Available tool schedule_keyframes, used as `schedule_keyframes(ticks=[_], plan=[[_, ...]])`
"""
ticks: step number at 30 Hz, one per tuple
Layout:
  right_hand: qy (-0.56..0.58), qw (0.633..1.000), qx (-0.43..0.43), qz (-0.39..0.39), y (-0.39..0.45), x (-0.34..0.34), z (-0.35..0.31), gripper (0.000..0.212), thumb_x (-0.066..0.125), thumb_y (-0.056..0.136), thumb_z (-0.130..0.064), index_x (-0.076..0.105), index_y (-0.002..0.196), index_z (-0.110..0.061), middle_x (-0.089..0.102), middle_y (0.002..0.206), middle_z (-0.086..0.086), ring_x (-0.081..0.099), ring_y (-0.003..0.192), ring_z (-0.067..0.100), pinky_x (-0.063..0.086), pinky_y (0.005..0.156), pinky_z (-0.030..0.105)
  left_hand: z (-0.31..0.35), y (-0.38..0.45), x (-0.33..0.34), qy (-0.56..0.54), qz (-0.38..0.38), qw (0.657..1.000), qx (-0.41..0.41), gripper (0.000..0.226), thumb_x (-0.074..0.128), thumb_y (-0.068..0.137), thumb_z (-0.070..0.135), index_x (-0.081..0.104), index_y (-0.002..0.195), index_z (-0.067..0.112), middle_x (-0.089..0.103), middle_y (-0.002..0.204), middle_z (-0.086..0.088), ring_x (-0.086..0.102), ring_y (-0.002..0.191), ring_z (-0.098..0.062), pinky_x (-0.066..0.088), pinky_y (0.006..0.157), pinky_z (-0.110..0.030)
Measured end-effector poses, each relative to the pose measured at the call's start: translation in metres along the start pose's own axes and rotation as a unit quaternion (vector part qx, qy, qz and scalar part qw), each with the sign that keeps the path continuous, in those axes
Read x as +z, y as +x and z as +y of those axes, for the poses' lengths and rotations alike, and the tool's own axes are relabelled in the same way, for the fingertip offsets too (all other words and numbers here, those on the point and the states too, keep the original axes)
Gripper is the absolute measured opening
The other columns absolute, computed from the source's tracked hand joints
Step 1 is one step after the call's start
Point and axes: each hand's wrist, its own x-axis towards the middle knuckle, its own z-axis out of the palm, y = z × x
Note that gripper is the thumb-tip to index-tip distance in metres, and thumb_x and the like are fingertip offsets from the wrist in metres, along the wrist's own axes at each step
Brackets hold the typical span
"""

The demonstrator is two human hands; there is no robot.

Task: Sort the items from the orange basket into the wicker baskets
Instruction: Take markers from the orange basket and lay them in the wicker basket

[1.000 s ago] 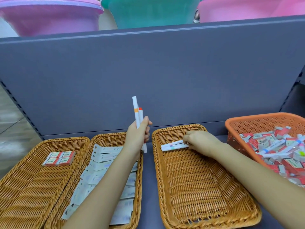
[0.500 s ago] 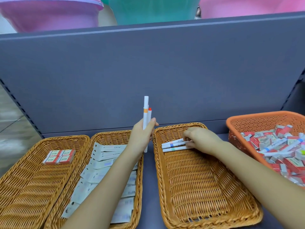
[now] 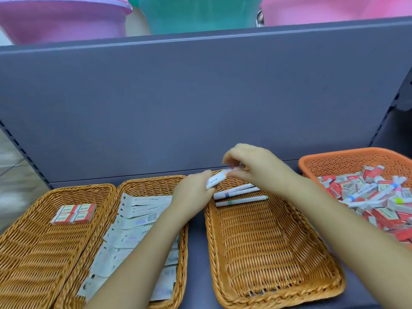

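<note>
Both hands, left [image 3: 193, 192] and right [image 3: 256, 168], are pinching a white, orange-banded pen [image 3: 217, 178] over the far rim of the basket [image 3: 276, 295], whose near floor is lying bare.

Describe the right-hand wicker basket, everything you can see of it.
The wicker basket is a shallow rectangular tray of woven tan cane with a braided rim and sloping walls. It sits flat on the grey shelf, between the basket of paper packets and the orange basket, apart from both. Its floor is mostly bare; white pens lie crosswise at its far end. Both hands, the left and right, hold another pen above that end.
</note>
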Motion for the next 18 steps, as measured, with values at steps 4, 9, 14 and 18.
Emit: schedule_keyframes(ticks=[4,9,14,18], plan=[[-0.076,0.996,-0.037,-0.036,0.001,0.009,-0.004,0.016,0.056,0.092,-0.027,0.063,0.103,-0.017,0.055,0.104,-0.001,0.05,0.098,0.017,0.045,0.077,0.035,-0.001,-0.001,0.0,0.009,-0.01,1.0,0.009,0.013,0.05,0.09,0.022,0.043,0.08,0.022,0.047,0.068,0.006,0.049,0.066,-0.018,0.027,0.048,-0.027],[-0.084,0.995,-0.047,-0.031,-0.003,0.009,-0.004,0.015,0.054,0.094,-0.021,0.063,0.105,-0.015,0.054,0.105,0.002,0.049,0.097,0.019,0.044,0.076,0.032,-0.005,0.0,0.003,-0.002,-0.013,1.0,0.004,0.011,0.049,0.092,0.027,0.049,0.082,0.023,0.05,0.067,0.006,0.05,0.063,-0.016,0.031,0.049,-0.026],[-0.067,0.997,-0.03,-0.028,-0.009,0.006,0.003,0.014,0.052,0.095,-0.022,0.061,0.103,-0.017,0.056,0.1,-0.002,0.047,0.094,0.014,0.03,0.074,0.018,-0.005,0.001,0.007,0.007,-0.013,1.0,0.007,0.016,0.05,0.092,0.033,0.058,0.091,0.02,0.054,0.07,0.005,0.048,0.061,-0.014,0.031,0.049,-0.026],[-0.014,0.999,0.004,-0.041,-0.015,0.005,0.008,0.007,0.056,0.092,-0.02,0.061,0.096,-0.021,0.055,0.092,-0.008,0.046,0.085,0.008,0.033,0.072,0.019,-0.005,0.001,0.009,0.013,-0.025,1.0,0.012,0.02,0.052,0.092,0.037,0.058,0.09,0.018,0.05,0.066,0.006,0.047,0.061,-0.013,0.029,0.047,-0.026]])
